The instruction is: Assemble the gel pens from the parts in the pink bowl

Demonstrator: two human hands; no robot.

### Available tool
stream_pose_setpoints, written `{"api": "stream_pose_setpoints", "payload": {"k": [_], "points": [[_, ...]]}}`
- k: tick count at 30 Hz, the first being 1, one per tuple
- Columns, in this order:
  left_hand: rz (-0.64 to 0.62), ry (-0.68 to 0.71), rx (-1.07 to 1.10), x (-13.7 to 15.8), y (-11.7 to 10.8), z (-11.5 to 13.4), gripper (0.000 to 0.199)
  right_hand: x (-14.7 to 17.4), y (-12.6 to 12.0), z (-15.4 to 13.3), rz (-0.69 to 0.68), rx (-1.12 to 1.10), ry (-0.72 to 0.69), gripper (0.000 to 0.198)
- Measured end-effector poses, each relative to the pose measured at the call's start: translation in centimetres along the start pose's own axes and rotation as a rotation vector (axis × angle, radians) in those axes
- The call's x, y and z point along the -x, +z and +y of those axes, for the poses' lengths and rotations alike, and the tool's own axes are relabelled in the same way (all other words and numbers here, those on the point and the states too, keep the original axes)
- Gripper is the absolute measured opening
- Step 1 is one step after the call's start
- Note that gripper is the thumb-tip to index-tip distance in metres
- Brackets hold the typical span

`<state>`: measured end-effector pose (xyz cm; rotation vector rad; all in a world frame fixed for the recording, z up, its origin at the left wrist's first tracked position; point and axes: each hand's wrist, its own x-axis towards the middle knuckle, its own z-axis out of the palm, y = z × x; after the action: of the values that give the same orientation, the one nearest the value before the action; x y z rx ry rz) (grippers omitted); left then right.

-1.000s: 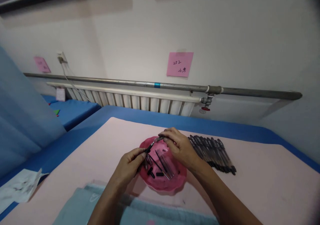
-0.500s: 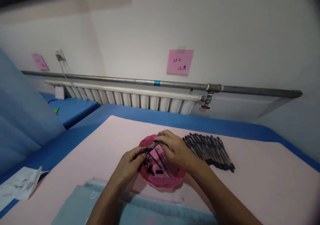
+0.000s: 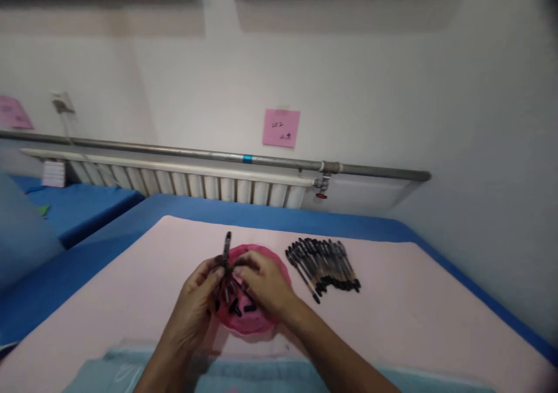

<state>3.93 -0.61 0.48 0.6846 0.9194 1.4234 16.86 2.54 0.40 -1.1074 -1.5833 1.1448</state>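
My left hand (image 3: 203, 285) is closed over the left side of a pink scalloped dish (image 3: 244, 328). Its fingertips pinch a black-and-clear pen (image 3: 227, 246), which points upward. Against it, at the pen's lower end, the fingers of my right hand (image 3: 264, 282) are closed; blur hides what is between them. Inside the dish lie small black caps (image 3: 249, 308) and thin pen parts, partly covered by my hands. To the right, a row of pens (image 3: 326, 262) lies side by side, the leftmost one sitting lower than the others.
A pink mat (image 3: 405, 317) covers the blue table (image 3: 349, 221). Light-blue cloth (image 3: 261, 374) lies along the near edge, under my forearms. Behind the table are a white radiator (image 3: 244, 190), a metal pipe (image 3: 288, 163) with a valve, and a pink note (image 3: 281, 128) on the wall.
The pen was slanted between both hands and now stands nearly upright in my left fingers. My right hand has come down closer to the left. The view has swung up and to the right.
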Motion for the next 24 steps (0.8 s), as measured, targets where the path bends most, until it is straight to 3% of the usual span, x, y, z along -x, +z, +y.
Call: {"api": "stream_pose_setpoints", "payload": {"k": [4,7,10,12,17,20,24], "points": [[0.074,-0.047,0.171,0.4,1.2,-1.1,0.026,1.2,1.1,0.5,0.037,-0.073,0.008,0.028],[0.055,-0.099,0.158,1.0,2.1,-1.8,0.026,2.0,0.6,1.0,0.053,0.031,-0.010,0.033],[0.022,-0.123,0.100,1.4,2.5,-1.9,0.027,2.4,-2.2,1.3,0.170,0.273,-0.015,0.031],[0.040,-0.102,0.060,1.4,2.3,-1.6,0.027,2.5,-5.4,1.4,0.309,0.606,-0.016,0.026],[0.079,-0.015,0.005,0.3,0.5,-0.6,0.029,2.7,-12.7,2.5,0.467,0.862,0.107,0.025],[0.136,0.035,-0.018,-0.5,-0.5,-0.3,0.032,2.7,-14.1,3.6,0.469,0.953,0.182,0.020],[0.211,0.107,-0.010,-1.4,-1.2,-0.9,0.030,2.5,-13.0,3.6,0.431,1.004,0.127,0.020]]}}
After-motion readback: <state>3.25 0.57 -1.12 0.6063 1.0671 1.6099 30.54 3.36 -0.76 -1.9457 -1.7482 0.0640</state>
